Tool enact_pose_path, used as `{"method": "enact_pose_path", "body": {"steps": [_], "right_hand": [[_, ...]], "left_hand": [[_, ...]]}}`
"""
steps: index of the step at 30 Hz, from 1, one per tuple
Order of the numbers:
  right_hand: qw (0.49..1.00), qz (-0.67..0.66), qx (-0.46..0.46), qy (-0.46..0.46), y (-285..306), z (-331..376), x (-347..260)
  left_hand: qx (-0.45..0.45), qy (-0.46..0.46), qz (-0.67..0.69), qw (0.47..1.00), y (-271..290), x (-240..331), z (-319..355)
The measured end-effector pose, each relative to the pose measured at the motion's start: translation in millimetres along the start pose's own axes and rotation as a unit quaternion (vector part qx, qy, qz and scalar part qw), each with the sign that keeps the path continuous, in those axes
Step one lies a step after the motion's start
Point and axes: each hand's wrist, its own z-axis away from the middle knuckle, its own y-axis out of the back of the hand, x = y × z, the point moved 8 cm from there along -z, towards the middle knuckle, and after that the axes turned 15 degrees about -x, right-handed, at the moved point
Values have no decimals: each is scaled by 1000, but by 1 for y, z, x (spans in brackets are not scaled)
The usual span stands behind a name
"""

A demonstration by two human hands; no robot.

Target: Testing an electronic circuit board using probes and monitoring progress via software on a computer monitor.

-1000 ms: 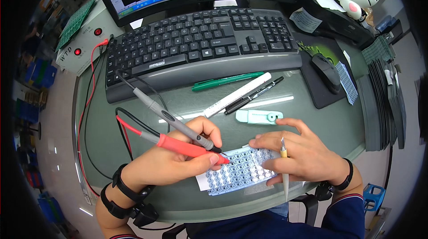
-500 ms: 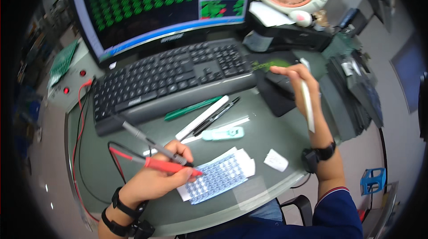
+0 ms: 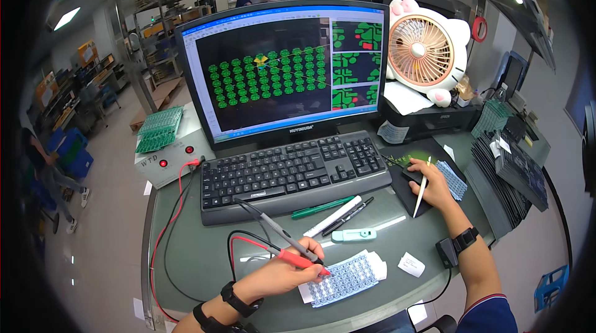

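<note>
- Left hand (image 3: 273, 276): fingers pinching red test probe (image 3: 292, 259) and black test probe (image 3: 273, 228), tips on the pale blue panel of small circuit boards (image 3: 344, 279), which lies on the green tabletop (image 3: 192, 252) in front of the black keyboard (image 3: 292, 171).
- Right hand (image 3: 431, 184): right of keyboard, resting on black mouse (image 3: 411, 176), fingers curled around a thin white stick (image 3: 422, 187).
- White marker pen (image 3: 332, 216) lies between keyboard and panel.
</note>
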Motion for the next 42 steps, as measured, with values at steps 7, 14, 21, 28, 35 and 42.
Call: {"method": "enact_pose_path", "body": {"steps": [7,14,21,28,35,42], "right_hand": [[1000,-3,1,-10,1,-3,0],[1000,-3,-1,-7,0,-3,-2],[999,-16,-24,-25,0,-3,0],[1000,-5,-3,-12,3,-1,1],[999,-41,0,-1,4,-1,-5],[999,-35,-14,-5,1,1,2]], "left_hand": [[0,-2,2,1000,1,5,0],[-1,-12,2,1000,1,3,0],[-8,-19,1,1000,1,2,-1],[-15,-18,-9,1000,-2,7,0],[-9,-14,-2,1000,-3,8,0],[-3,-17,7,1000,-3,8,0]]}}
